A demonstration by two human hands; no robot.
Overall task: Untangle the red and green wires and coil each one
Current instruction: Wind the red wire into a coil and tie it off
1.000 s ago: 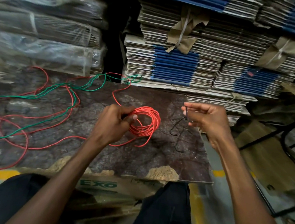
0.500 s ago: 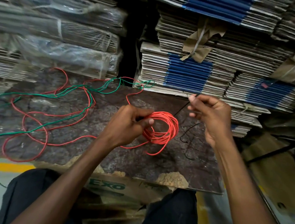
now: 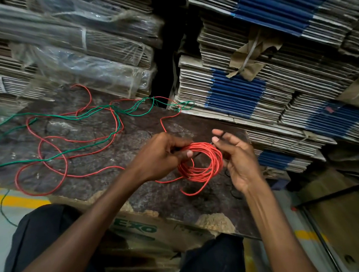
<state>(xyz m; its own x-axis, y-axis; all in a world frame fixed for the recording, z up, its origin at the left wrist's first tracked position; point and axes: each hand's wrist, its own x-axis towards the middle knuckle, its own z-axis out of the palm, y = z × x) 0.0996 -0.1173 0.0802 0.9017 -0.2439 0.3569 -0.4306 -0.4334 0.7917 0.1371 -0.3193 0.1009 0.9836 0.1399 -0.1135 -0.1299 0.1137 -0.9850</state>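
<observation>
My left hand point(image 3: 162, 153) grips a coil of red wire point(image 3: 204, 163) just above the dark stone slab point(image 3: 106, 179). Loose red wire point(image 3: 43, 168) trails left from the coil in wide loops across the slab. A green wire point(image 3: 68, 117) crosses those loops and runs off the slab's left side. My right hand point(image 3: 234, 159) is just right of the coil and pinches a thin black tie point(image 3: 217, 138) that leads down through the coil.
Bundles of flattened cardboard point(image 3: 252, 94) are stacked right behind the slab, plastic-wrapped ones point(image 3: 84, 46) at the left. The slab lies on a printed carton point(image 3: 141, 229) between my knees. A black metal frame point(image 3: 329, 212) stands at the right.
My right hand has come down and left with the black tie, from above the slab's far edge to the coil's right rim. The left hand still holds the coil.
</observation>
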